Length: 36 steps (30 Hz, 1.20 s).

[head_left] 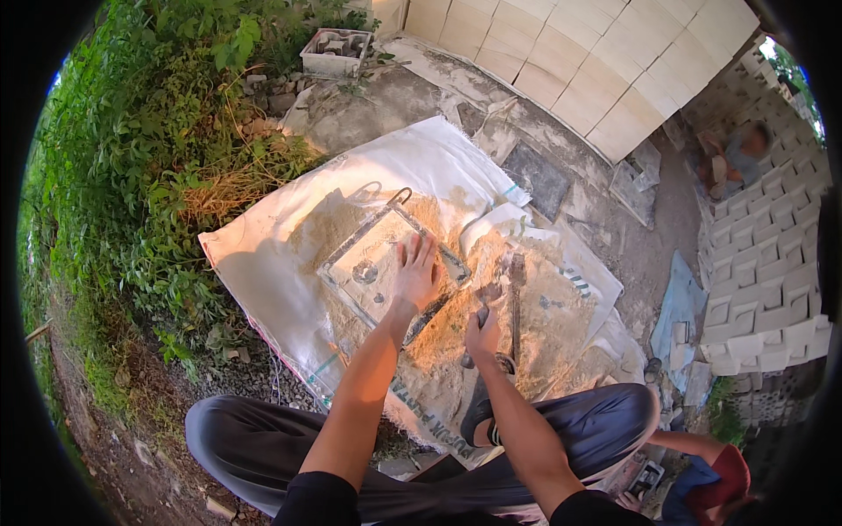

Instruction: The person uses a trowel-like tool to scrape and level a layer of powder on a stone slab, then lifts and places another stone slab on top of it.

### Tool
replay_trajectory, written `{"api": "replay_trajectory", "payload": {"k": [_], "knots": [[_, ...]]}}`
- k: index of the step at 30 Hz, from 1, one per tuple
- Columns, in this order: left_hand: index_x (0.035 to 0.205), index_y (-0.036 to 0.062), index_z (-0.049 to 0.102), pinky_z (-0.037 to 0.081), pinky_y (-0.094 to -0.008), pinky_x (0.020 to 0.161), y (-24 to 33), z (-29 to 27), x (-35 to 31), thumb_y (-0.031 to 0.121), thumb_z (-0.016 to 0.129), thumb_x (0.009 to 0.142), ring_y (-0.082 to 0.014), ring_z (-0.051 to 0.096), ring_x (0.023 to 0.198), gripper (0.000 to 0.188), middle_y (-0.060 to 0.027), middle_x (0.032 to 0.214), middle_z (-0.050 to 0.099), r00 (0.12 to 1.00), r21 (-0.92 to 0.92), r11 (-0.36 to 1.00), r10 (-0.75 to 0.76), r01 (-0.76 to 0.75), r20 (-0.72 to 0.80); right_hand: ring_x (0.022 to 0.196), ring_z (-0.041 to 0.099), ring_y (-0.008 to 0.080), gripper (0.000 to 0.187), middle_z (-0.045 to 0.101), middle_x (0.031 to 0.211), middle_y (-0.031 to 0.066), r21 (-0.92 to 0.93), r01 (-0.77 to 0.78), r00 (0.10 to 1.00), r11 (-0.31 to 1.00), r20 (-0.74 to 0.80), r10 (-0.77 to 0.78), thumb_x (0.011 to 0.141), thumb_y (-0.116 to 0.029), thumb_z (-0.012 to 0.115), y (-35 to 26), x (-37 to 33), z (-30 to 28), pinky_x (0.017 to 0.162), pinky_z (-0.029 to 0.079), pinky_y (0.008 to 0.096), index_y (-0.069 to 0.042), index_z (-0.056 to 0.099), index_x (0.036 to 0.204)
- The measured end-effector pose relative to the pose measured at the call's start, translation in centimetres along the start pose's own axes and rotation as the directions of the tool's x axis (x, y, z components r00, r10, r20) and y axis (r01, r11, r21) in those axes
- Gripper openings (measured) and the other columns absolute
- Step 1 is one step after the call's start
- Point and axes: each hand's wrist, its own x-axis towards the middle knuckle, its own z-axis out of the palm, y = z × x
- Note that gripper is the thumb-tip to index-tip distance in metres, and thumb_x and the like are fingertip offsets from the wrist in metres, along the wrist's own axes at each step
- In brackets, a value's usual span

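Note:
My left hand (417,270) lies with its fingers stretched out on the pale powder filling a square metal mould (349,241). A bent-rod handle (401,197) rises at the mould's far corner. Dark patches mark the powder left of that hand. My right hand (481,336) is closed around the handle of a small trowel (488,294), just right of the mould, over the heap of sandy powder (553,337). Beside it rests a second tool with a long bar (516,309), partly dusted; its kind is unclear.
A white woven sack sheet (263,263) lies under everything. Plants (167,175) crowd the left. Farther off are a white tub (336,53), a dark slab (537,178) and stacked pale blocks (763,289). One person (741,158) sits far right; another person's red sleeve (730,473) shows lower right.

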Motion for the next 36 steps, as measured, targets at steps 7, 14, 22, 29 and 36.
{"api": "replay_trajectory", "payload": {"k": [7, 14, 22, 29, 36], "knots": [[0.137, 0.0009, 0.035, 0.023, -0.0433, 0.112, -2.8, 0.6, -1.5, 0.013, 0.04, 0.092, -0.0329, 0.03, 0.134, 0.047, -0.0186, 0.142, 0.035, 0.959, -0.374, 0.921, -0.198, 0.111, -0.204, 0.083, 0.061, 0.042, 0.044, 0.057, 0.103, 0.0248, -0.328, 0.467, 0.858, 0.821, 0.394, -0.33, 0.086, -0.017, 0.053, -8.3, 6.6, -1.2, 0.073, 0.049, 0.0481, 0.003, 0.038, 0.123], [0.133, -0.0016, 0.037, 0.021, -0.0436, 0.111, -1.7, 0.2, -0.9, 0.013, 0.043, 0.091, -0.0339, 0.029, 0.134, 0.045, -0.0194, 0.14, 0.036, 0.97, -0.061, 0.982, -0.185, 0.177, -0.156, 0.081, 0.061, 0.0416, 0.04, 0.06, 0.099, 0.0248, -0.348, 0.526, 0.767, 0.776, 0.588, -0.256, 0.09, -0.03, 0.051, -12.7, 10.2, -2.4, 0.072, 0.049, 0.0478, -0.001, 0.042, 0.118], [0.133, -0.0023, 0.037, 0.023, -0.0479, 0.11, -2.9, -2.6, 5.6, 0.019, 0.037, 0.094, -0.0353, 0.032, 0.132, 0.044, -0.0233, 0.141, 0.033, 0.934, -0.128, 0.983, -0.168, 0.133, -0.316, 0.075, 0.062, 0.0317, 0.053, 0.063, 0.082, 0.0229, -0.182, 0.415, 0.699, 0.892, 0.691, -0.184, 0.09, -0.047, 0.052, -10.9, 13.1, -1.9, 0.071, 0.047, 0.0405, 0.006, 0.056, 0.095], [0.139, -0.0044, 0.027, 0.007, -0.0485, 0.114, 4.4, 1.8, 1.4, 0.034, 0.034, 0.095, -0.0328, 0.012, 0.14, 0.059, -0.0212, 0.15, 0.016, 0.966, 0.098, 0.987, -0.148, 0.13, 0.214, 0.077, 0.063, 0.0387, 0.054, 0.062, 0.082, 0.027, -0.4, 0.489, 0.636, 0.775, 0.772, -0.002, 0.092, -0.043, 0.046, -9.7, 10.2, -4.2, 0.069, 0.048, 0.0444, 0.008, 0.047, 0.11], [0.14, -0.0086, 0.022, 0.009, -0.0479, 0.113, 3.6, -0.3, 2.7, 0.035, 0.035, 0.093, -0.0375, 0.013, 0.139, 0.065, -0.0265, 0.148, 0.016, 0.971, 0.073, 0.97, -0.235, 0.232, 0.035, 0.072, 0.062, 0.0427, 0.054, 0.061, 0.078, 0.0295, -0.324, 0.554, 0.594, 0.767, 0.799, -0.091, 0.093, -0.04, 0.045, -10.8, 10.3, -4.1, 0.066, 0.049, 0.0482, 0.009, 0.041, 0.116]]}}
